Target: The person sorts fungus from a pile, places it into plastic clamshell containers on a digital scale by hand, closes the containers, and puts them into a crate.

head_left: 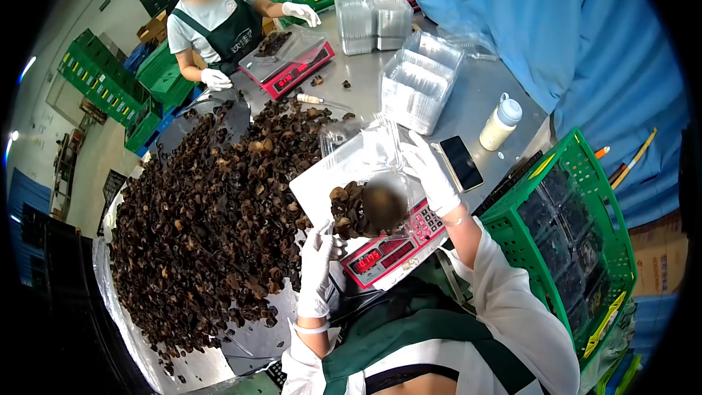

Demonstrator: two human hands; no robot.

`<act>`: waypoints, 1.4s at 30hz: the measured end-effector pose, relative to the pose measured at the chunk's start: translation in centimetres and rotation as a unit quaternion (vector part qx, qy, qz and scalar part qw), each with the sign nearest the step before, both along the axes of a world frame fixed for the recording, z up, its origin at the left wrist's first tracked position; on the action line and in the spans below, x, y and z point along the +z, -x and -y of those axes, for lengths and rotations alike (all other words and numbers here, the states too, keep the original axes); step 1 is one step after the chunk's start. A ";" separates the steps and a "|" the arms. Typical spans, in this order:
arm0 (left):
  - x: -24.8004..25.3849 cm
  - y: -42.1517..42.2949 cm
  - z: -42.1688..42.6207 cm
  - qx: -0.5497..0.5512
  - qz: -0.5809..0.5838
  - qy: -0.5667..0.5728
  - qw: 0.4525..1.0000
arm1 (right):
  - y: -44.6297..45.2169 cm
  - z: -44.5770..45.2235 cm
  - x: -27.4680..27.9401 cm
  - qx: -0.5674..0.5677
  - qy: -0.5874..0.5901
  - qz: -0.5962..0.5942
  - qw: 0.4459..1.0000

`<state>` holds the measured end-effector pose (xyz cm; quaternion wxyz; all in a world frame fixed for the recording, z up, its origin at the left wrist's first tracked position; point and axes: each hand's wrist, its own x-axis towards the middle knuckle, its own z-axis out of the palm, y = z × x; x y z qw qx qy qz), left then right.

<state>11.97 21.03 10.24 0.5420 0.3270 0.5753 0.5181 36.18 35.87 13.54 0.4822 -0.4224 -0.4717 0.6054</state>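
Note:
My left hand (316,260), in a white glove, is at the near edge of a big heap of dark brown wood ear mushrooms (212,227), beside the scale's left corner. Its fingers are curled, and what they hold, if anything, I cannot make out. On the red digital scale (395,252) sits a clear plastic box (409,194) with some mushrooms (347,208) in it; a blurred round patch covers part of them. My right hand (433,179), gloved too, reaches along the box's right side with fingers stretched out near its raised clear lid (380,139).
Stacked clear boxes (420,84), a white bottle (501,122) and a phone (461,163) stand or lie on the metal table. A green crate (578,249) with packed boxes is at my right. Across the table, a gloved co-worker (219,25) stands at another scale (285,66).

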 end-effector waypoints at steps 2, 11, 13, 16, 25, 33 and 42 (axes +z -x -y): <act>0.0 -0.3 0.9 0.007 0.036 -0.003 0.999 | -0.2 1.0 0.7 -0.001 -0.084 0.037 0.996; 0.0 -1.0 3.2 0.000 0.136 0.030 0.990 | -4.2 7.3 -2.7 0.185 0.098 0.181 0.961; -0.8 -1.2 3.1 -0.012 0.158 0.004 0.987 | -3.6 8.2 -3.4 0.151 0.107 0.077 0.980; -1.4 -1.2 3.1 -0.029 0.148 -0.031 0.988 | -3.3 8.4 -4.5 0.143 0.074 0.043 0.986; 0.2 -1.4 2.4 0.153 -0.301 -0.285 0.897 | -2.5 11.4 -0.3 0.101 -0.291 0.392 0.867; 2.9 -4.2 0.5 0.031 -0.172 -0.227 0.958 | -6.8 10.4 8.0 0.088 -0.386 0.342 0.852; 3.5 -7.9 -0.8 -0.109 -0.350 -0.206 0.907 | -27.8 14.2 18.2 -0.356 -0.246 0.526 0.732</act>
